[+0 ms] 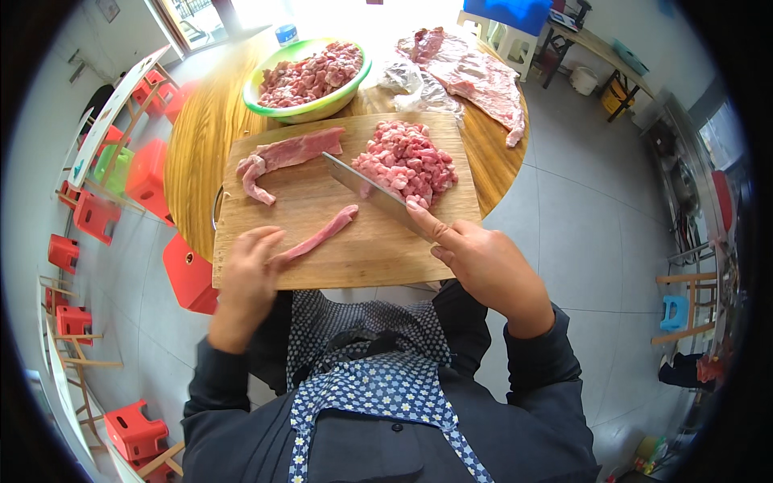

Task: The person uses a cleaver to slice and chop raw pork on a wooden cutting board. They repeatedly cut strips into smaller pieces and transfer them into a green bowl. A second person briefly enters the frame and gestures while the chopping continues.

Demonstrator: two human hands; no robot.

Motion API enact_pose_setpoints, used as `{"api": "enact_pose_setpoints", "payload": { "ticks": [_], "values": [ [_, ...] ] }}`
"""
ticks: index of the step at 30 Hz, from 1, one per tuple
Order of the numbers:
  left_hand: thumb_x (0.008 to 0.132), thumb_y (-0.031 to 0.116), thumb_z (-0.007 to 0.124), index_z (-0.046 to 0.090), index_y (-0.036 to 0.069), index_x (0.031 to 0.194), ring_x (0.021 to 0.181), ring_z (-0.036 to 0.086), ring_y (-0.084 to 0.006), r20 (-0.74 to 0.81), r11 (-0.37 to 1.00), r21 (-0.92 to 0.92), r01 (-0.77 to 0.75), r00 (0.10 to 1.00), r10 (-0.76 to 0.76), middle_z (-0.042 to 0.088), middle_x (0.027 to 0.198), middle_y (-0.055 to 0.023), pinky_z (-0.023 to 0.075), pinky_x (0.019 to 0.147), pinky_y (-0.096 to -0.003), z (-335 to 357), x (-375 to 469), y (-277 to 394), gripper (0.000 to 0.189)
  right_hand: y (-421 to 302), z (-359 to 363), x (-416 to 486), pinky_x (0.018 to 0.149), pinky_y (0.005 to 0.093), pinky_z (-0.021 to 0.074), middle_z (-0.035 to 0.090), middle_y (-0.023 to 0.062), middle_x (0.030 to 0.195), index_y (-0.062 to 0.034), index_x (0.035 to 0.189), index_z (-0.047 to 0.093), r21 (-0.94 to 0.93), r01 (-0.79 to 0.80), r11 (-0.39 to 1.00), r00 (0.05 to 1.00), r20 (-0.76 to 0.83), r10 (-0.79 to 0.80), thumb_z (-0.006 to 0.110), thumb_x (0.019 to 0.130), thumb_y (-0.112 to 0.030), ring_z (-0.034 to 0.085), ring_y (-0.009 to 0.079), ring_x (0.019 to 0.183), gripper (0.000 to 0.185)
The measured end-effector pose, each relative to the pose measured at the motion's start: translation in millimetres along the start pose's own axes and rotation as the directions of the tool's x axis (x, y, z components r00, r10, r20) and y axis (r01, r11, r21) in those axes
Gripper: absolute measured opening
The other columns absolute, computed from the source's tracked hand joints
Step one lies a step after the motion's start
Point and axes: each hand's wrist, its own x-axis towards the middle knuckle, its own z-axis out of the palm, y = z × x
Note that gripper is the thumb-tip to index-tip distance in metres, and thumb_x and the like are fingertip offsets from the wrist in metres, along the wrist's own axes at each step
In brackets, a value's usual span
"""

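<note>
My right hand (495,268) grips a cleaver (377,196), its index finger laid along the blade. The blade slants across a wooden cutting board (362,268), its edge side against a pile of diced raw meat (410,160). Blurred by motion, my left hand (247,275) has its thumb and fingers around the near end of a thin strip of meat (323,234); that end is hidden. A thicker piece of meat (296,151) with a curled end lies at the board's far left.
Behind the board, a green-rimmed basin (357,90) holds cut meat. A large meat slab (477,75) and a clear plastic bag (416,90) lie on the round wooden table (196,133). Red stools (187,275) stand at left. The board overhangs the near table edge.
</note>
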Motion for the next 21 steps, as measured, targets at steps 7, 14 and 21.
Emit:
{"api": "enact_pose_setpoints", "payload": {
  "ticks": [7,14,21],
  "values": [
    [0.102,0.004,0.066,0.073,0.002,0.132,0.122,0.067,-0.0405,-0.064,0.995,-0.101,-0.008,0.998,0.002,0.071,0.130,-0.0193,0.0556,0.108,-0.0479,103.2,37.9,41.9,0.031,-14.5,9.8,-4.6,0.063,0.0440,0.0572,0.059,0.0100,0.084,-0.0309,0.170,0.049,-0.113,0.140,0.984,0.988,-0.056,-0.147,0.068,0.096,-0.006,0.065,0.0301,0.068,0.080],
    [0.098,-0.004,0.064,0.075,0.009,0.141,0.118,0.070,-0.0392,-0.147,0.974,-0.202,-0.099,0.987,0.070,0.073,0.126,-0.0182,0.0580,0.103,-0.0452,113.7,28.3,33.7,0.046,-20.9,0.5,-27.8,0.059,0.0401,0.0589,0.061,0.0096,0.086,-0.0292,0.172,0.046,-0.131,0.212,0.968,0.977,0.005,-0.214,0.063,0.096,-0.004,0.068,0.0271,0.067,0.082],
    [0.107,0.001,0.060,0.073,0.000,0.137,0.123,0.070,-0.0444,-0.058,0.958,-0.285,-0.033,0.998,0.017,0.073,0.135,-0.0261,0.0574,0.106,-0.0481,113.5,34.4,32.9,0.033,-6.7,10.9,-11.3,0.062,0.0469,0.0613,0.069,0.0174,0.095,-0.0192,0.170,0.045,-0.060,0.201,0.978,0.979,0.044,-0.199,0.062,0.102,-0.013,0.074,0.0331,0.069,0.071]
  ]
}}
